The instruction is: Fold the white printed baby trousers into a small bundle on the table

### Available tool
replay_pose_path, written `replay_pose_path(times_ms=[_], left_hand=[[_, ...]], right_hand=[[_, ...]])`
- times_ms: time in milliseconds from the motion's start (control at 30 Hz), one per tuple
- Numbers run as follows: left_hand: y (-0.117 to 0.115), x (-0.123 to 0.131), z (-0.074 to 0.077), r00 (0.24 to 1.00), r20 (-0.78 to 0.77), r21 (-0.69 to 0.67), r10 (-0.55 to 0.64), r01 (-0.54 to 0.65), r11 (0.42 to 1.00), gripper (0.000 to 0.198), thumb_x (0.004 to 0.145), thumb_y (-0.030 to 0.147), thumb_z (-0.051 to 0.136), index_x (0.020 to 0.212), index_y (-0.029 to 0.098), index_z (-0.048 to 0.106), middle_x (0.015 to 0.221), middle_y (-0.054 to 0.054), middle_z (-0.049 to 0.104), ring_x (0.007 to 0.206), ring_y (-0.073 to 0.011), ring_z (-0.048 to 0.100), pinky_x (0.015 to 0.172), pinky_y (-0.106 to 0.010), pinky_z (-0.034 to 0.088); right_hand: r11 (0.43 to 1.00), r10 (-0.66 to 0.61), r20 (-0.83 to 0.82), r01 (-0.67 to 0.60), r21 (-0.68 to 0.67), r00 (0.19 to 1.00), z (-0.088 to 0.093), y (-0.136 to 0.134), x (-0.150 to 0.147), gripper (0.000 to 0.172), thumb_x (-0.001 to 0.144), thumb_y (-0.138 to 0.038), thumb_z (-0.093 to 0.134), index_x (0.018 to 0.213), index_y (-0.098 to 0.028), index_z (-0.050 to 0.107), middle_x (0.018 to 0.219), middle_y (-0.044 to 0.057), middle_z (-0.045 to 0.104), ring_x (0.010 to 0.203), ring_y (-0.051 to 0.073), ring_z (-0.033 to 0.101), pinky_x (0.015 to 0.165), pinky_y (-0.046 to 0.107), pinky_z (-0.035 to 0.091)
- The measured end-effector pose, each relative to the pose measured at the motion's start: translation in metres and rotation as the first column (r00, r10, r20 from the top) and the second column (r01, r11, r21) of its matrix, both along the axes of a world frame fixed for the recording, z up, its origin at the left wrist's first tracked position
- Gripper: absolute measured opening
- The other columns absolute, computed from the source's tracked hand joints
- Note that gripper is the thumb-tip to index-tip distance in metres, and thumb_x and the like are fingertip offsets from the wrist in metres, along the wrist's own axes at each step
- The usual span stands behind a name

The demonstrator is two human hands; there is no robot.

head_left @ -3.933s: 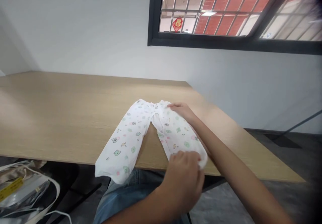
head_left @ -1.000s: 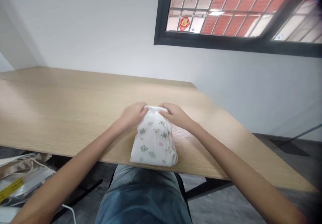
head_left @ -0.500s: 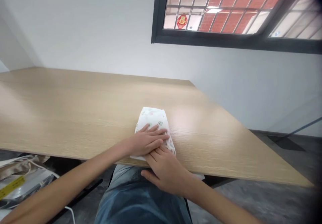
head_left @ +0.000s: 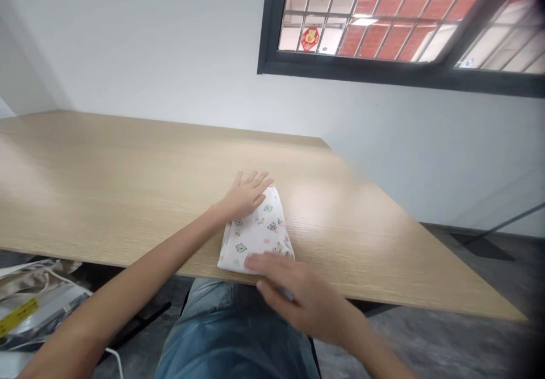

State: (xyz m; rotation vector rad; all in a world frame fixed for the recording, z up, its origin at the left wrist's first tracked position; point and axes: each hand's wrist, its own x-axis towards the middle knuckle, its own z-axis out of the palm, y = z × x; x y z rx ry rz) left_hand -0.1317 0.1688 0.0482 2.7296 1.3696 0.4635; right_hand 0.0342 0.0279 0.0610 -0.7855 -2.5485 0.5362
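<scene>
A folded white cloth point(head_left: 255, 234) printed with small green, pink and yellow figures lies near the front edge of the wooden table point(head_left: 128, 180). My left hand point(head_left: 247, 196) rests flat over the cloth's far end, fingers spread and pointing away from me. Over the near right corner of the cloth is my right hand point(head_left: 298, 288), its fingers stretched out and the thumb apart. Whether its fingertips touch the fabric or hover just above it I cannot tell. Layered folds show along the cloth's left and right sides.
A barred window point(head_left: 361, 21) is set in the white wall point(head_left: 170, 44) behind the table. At lower left, below the tabletop, are plastic-wrapped items with a yellow label point(head_left: 19, 315) and a white cable point(head_left: 114, 356). My legs in jeans point(head_left: 238, 333) are under the front edge.
My hands were together on the middle of the cloth. The left has slid forward to its far end; the right has drawn back toward the near edge, uncovering the cloth's middle.
</scene>
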Motion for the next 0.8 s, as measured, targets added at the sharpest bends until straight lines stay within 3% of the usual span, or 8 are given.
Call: replay_pose_path(times_ms=[167, 267, 367, 433, 533, 633, 733, 800], left_hand=[[-0.047, -0.037, -0.002, 0.992, -0.016, -0.055, -0.125, 0.124, 0.991, 0.036, 0.095, 0.033, 0.03, 0.121, 0.024, 0.054, 0.136, -0.003, 0.046, 0.123, -0.0172, 0.043, 0.103, -0.032, 0.032], [-0.074, -0.064, -0.007, 0.99, 0.003, -0.135, -0.14, 0.139, 0.981, 0.049, 0.09, 0.05, 0.038, 0.131, 0.024, 0.045, 0.138, -0.004, 0.043, 0.127, -0.0207, 0.038, 0.104, -0.036, 0.031], [-0.105, -0.081, -0.017, 0.982, 0.007, -0.202, -0.19, 0.187, 0.961, 0.097, 0.065, 0.068, 0.06, 0.142, 0.023, 0.022, 0.147, -0.009, 0.025, 0.135, -0.0298, 0.021, 0.11, -0.049, 0.016], [-0.128, -0.085, -0.025, 0.977, 0.001, -0.194, -0.212, 0.209, 0.959, 0.114, 0.054, 0.068, 0.069, 0.144, 0.024, 0.015, 0.149, -0.01, 0.019, 0.135, -0.0329, 0.019, 0.11, -0.053, 0.011], [-0.159, -0.083, -0.036, 0.983, 0.03, -0.119, -0.181, 0.183, 0.976, 0.085, 0.074, 0.043, 0.066, 0.142, 0.028, 0.018, 0.147, -0.006, 0.026, 0.134, -0.0277, 0.025, 0.109, -0.049, 0.021], [-0.177, -0.078, -0.036, 0.979, 0.116, -0.058, -0.166, 0.174, 0.983, 0.055, 0.084, 0.016, 0.05, 0.135, 0.03, 0.034, 0.139, -0.002, 0.041, 0.127, -0.0206, 0.037, 0.105, -0.04, 0.031], [-0.172, -0.069, -0.022, 0.957, 0.276, -0.129, -0.092, 0.132, 0.983, 0.031, 0.087, 0.02, 0.046, 0.116, 0.025, 0.053, 0.116, -0.004, 0.06, 0.106, -0.0201, 0.053, 0.09, -0.034, 0.043], [-0.158, -0.059, -0.012, 0.931, 0.358, -0.241, 0.076, 0.014, 0.97, 0.024, 0.09, 0.032, 0.039, 0.095, 0.02, 0.06, 0.089, -0.004, 0.065, 0.082, -0.0192, 0.059, 0.071, -0.03, 0.047]], right_hand=[[0.972, -0.131, -0.008, 0.13, 0.198, 0.991, 0.002, 0.058, 0.014, 0.029, 0.092, -0.022, 0.039, 0.109, -0.015, 0.062, 0.112, 0.009, 0.062, 0.108, 0.021, 0.053, 0.095, 0.038, 0.042], [0.983, -0.159, 0.206, 0.136, 0.124, 0.966, 0.0, 0.071, 0.019, 0.038, 0.091, -0.033, 0.044, 0.119, -0.01, 0.057, 0.126, 0.015, 0.052, 0.118, 0.025, 0.046, 0.098, 0.041, 0.04], [0.995, -0.098, 0.311, 0.092, 0.033, 0.945, -0.004, 0.052, 0.026, 0.077, 0.076, -0.054, 0.061, 0.135, -0.009, 0.04, 0.141, 0.017, 0.034, 0.131, 0.031, 0.026, 0.104, 0.045, 0.031], [0.999, -0.038, 0.335, 0.04, 0.003, 0.941, -0.01, 0.029, 0.032, 0.101, 0.061, -0.058, 0.072, 0.139, -0.01, 0.032, 0.146, 0.016, 0.025, 0.134, 0.033, 0.015, 0.107, 0.047, 0.026], [1.0, 0.002, 0.326, -0.004, 0.007, 0.945, -0.021, -0.007, 0.04, 0.09, 0.065, -0.036, 0.073, 0.141, -0.013, 0.031, 0.147, 0.012, 0.021, 0.136, 0.032, 0.01, 0.108, 0.047, 0.025], [0.999, -0.032, 0.232, 0.025, 0.033, 0.972, -0.028, -0.028, 0.045, 0.071, 0.071, -0.009, 0.056, 0.139, -0.016, 0.034, 0.143, 0.009, 0.034, 0.135, 0.025, 0.016, 0.107, 0.041, 0.028], [0.989, -0.124, 0.043, 0.127, -0.072, 0.991, -0.024, -0.027, 0.043, 0.057, 0.074, -0.013, 0.053, 0.13, -0.018, 0.044, 0.129, 0.01, 0.051, 0.123, 0.025, 0.041, 0.097, 0.037, 0.042], [0.951, -0.266, -0.075, 0.249, -0.183, 0.961, -0.016, -0.017, 0.037, 0.039, 0.08, -0.025, 0.052, 0.118, -0.019, 0.052, 0.109, 0.009, 0.062, 0.099, 0.023, 0.059, 0.08, 0.033, 0.051]])
